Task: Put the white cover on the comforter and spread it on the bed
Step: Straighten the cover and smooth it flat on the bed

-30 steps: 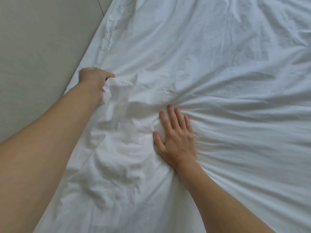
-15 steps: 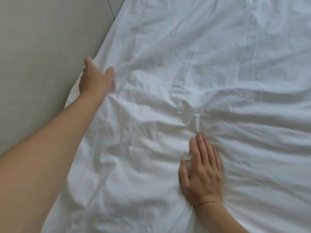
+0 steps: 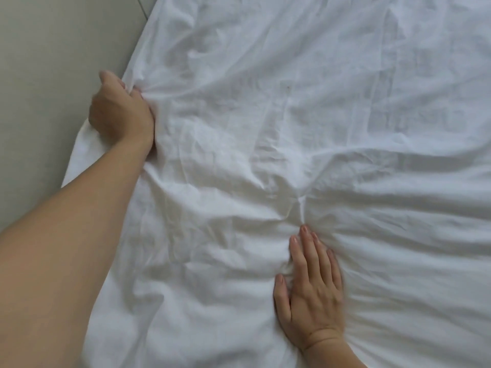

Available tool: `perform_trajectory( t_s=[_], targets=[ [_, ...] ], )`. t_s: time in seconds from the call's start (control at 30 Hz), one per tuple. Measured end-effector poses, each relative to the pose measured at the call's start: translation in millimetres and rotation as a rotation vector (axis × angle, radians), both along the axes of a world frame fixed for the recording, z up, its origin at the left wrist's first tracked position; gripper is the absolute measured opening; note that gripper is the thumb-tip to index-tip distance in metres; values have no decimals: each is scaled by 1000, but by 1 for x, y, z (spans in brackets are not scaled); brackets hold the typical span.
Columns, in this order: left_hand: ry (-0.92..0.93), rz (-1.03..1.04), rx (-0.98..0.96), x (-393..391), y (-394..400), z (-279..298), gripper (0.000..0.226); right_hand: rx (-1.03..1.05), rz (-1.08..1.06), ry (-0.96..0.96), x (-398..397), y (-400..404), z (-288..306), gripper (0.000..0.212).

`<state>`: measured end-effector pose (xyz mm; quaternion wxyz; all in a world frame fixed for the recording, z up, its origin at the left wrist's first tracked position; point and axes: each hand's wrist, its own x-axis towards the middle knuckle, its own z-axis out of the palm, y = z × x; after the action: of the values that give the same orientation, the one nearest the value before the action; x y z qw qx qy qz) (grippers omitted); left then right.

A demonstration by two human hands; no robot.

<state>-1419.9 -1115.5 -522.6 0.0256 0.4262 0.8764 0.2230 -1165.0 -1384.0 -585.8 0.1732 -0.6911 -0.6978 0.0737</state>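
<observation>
Where 0.5 s ago the left hand [image 3: 121, 112] lay loosely spread at the edge of the bedding, it has now closed: fingers curled into a fist on a bunch of the wrinkled white cotton cover [image 3: 318, 107], creases fanning out from the knuckles toward the middle. The right hand [image 3: 310, 288] has barely moved from 0.5 s ago; it lies flat, fingers straight and together, palm down on the cloth, with a pinched ridge of fabric just beyond the fingertips and folds radiating to the fingers' right. 1.0 s ago it pressed nearer the left hand, so the 2 hands are now further apart.

Judgement: this reads as a pin-and-pull, right hand anchoring while the left tugs the side edge outward, i.e. late-stage straightening or spreading on the bed, not stuffing. The area between the hands is crumpled, so spreading looks unfinished.

Cover fills nearly all of the view, running under both hands and off the top, right and bottom borders. Beyond the left hand's knuckles is the pale grey smooth floor [image 3: 47, 62].

Hard to tell: the comforter itself is not visible, presumably inside the cover; the left fingertips are buried in cloth; no corners, opening or bed frame show; the right hand's outer edge is motion-blurred.
</observation>
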Motion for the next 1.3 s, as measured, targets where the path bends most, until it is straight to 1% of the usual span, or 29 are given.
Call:
perform_trajectory(
  t_s=[0.03,0.1,0.17,0.2,0.27,0.3,0.37,0.4,0.43,0.5,0.53,0.6,0.7,0.8,0.87,0.93,0.97,1.0,1.07,1.13,1.17,1.23,1.3],
  targets=[
    [6,23,23,3,-4,-2,10,-7,-4,-2,0,-1,0,65],
    [19,72,63,7,-8,-4,11,-13,-8,-2,0,-2,-1,65],
    [58,64,164,8,-9,1,8,-19,-3,-10,0,-3,0,65],
    [64,55,230,-1,-5,2,6,-21,-1,-14,0,-3,0,65],
    [63,58,279,-37,10,-9,9,-24,-1,-14,0,-4,-1,65],
    [60,56,274,-62,17,-19,6,-22,1,-9,0,-3,-2,65],
    [-29,16,247,-82,25,-27,16,-14,1,0,0,-3,-2,65],
    [-67,12,205,-71,21,-21,21,-12,3,1,0,-3,-2,65],
    [-67,-14,158,-51,15,-13,26,-11,7,-2,0,-3,-2,65],
    [32,-130,121,-5,4,1,30,-9,13,-6,1,-3,-2,65],
    [83,-229,144,12,1,7,37,-8,15,-3,1,-2,-2,65],
    [123,-402,147,42,-5,16,51,-6,12,-3,-1,-1,-3,65],
    [199,-704,3,85,-35,15,61,6,27,-16,-2,-2,-4,65],
    [238,-1058,-25,128,-107,0,62,20,37,-34,-2,-2,-3,66],
    [227,-1177,-60,133,-166,-16,61,36,24,-40,-2,-3,-3,65],
    [292,-1211,-107,114,-219,-29,60,49,28,-49,-3,-5,-3,65],
    [339,-1187,-136,98,-236,-33,61,51,29,-54,-2,-4,-2,64],
    [371,-1101,-147,76,-251,-35,62,57,37,-56,-3,-6,0,64],
    [374,-789,-194,24,-272,-33,67,47,49,-60,-2,-9,5,64],
    [250,-447,-324,-31,-300,-28,68,-6,59,-75,-1,-9,13,66],
    [189,-318,-368,-56,-327,-26,68,-42,76,-99,-1,-12,15,68],
    [126,-191,-400,-87,-394,-23,66,-105,102,-149,-2,-19,17,69],
    [110,-131,-377,-101,-454,-28,64,-175,115,-171,0,-26,20,67]
  ],
)
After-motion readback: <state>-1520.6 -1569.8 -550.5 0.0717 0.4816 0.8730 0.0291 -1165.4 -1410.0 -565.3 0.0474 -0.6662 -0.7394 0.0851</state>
